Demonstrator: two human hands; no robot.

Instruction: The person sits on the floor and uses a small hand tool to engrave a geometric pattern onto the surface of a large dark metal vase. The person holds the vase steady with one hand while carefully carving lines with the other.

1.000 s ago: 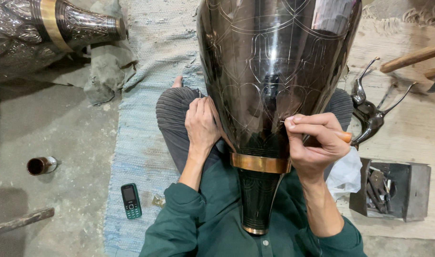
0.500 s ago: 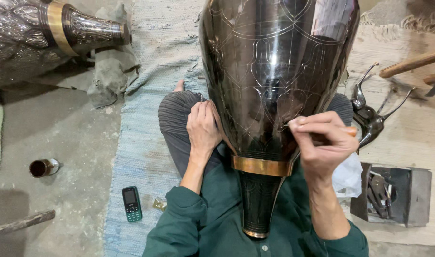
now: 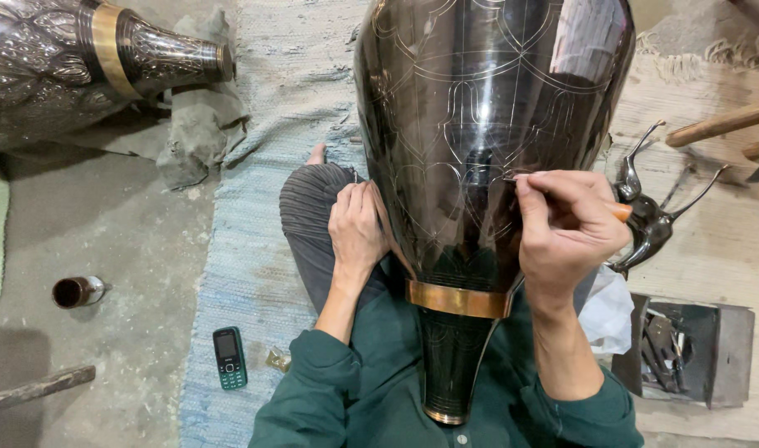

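A large dark metal vase (image 3: 479,108) with fine engraved line patterns and a brass band near its neck rests across my lap, neck toward me. My left hand (image 3: 359,228) lies flat against the vase's left side, steadying it. My right hand (image 3: 566,228) is pinched on a thin engraving tool (image 3: 620,211) with an orange end; its tip touches the vase's lower right surface. I sit cross-legged in a green shirt and grey trousers.
A second engraved vase (image 3: 81,58) lies at the upper left on grey cloth. A small cup (image 3: 77,291) and a wooden stick (image 3: 35,388) sit on the concrete. A green phone (image 3: 229,357) lies on the blue mat. Metal handles (image 3: 653,216) and a tool tray (image 3: 686,348) are at right.
My right hand has moved up the vase's right side with the tool. The left hand stays on the vase's left side.
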